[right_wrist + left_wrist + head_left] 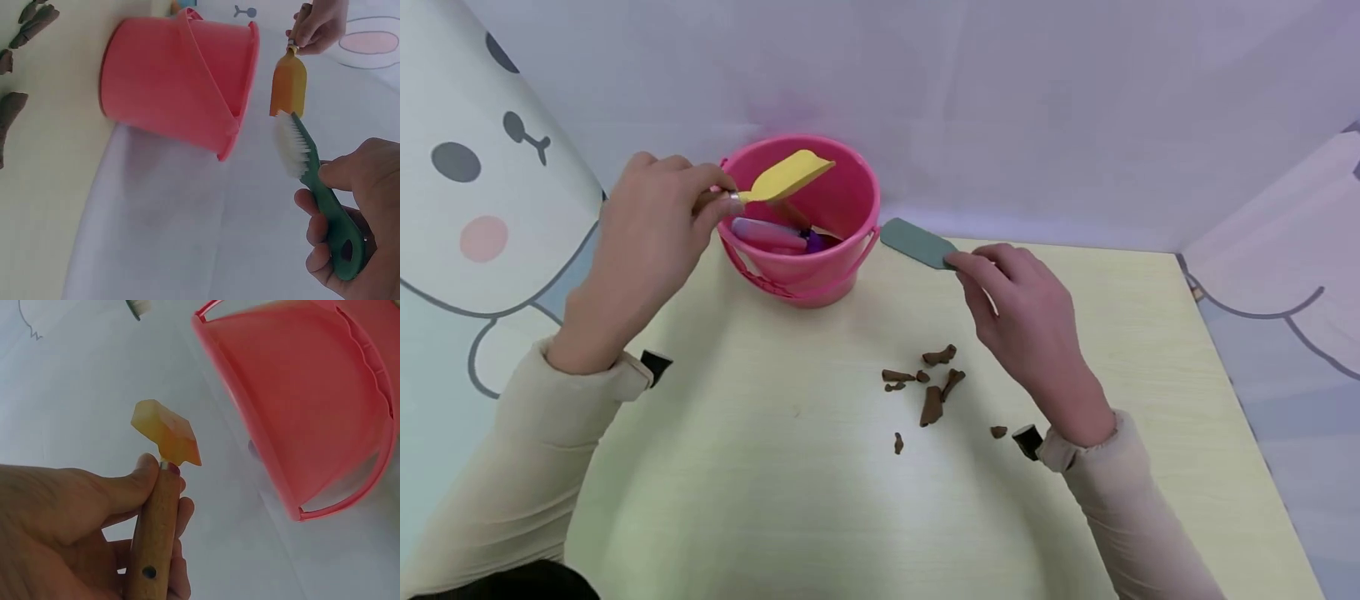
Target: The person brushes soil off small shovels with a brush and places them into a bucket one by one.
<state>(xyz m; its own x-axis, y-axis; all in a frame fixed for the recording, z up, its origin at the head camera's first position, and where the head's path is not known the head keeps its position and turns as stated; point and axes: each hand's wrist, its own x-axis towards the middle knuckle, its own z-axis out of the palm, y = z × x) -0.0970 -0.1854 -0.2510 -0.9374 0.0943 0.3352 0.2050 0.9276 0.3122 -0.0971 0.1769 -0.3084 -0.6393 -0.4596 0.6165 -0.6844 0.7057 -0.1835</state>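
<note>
My left hand (651, 225) grips the wooden handle (153, 531) of a small yellow shovel (790, 175), whose blade is over the mouth of a pink bucket (823, 271) in the head view. My right hand (1026, 304) holds a green brush (328, 206) by its handle, thumb along it. White bristles (292, 147) show in the right wrist view, while the head view gives only the brush's green back, beside the bucket's right rim. Inside the bucket lie a pinkish-purple item (775, 235) and other pieces, partly hidden by the wall.
Several brown, bark-like pieces (932, 406) are scattered on the pale table (760, 467), in front of the bucket and below my right hand. A white sheet (1037, 125) hangs behind the table. Cloths with cartoon animals (482, 192) stand at both sides.
</note>
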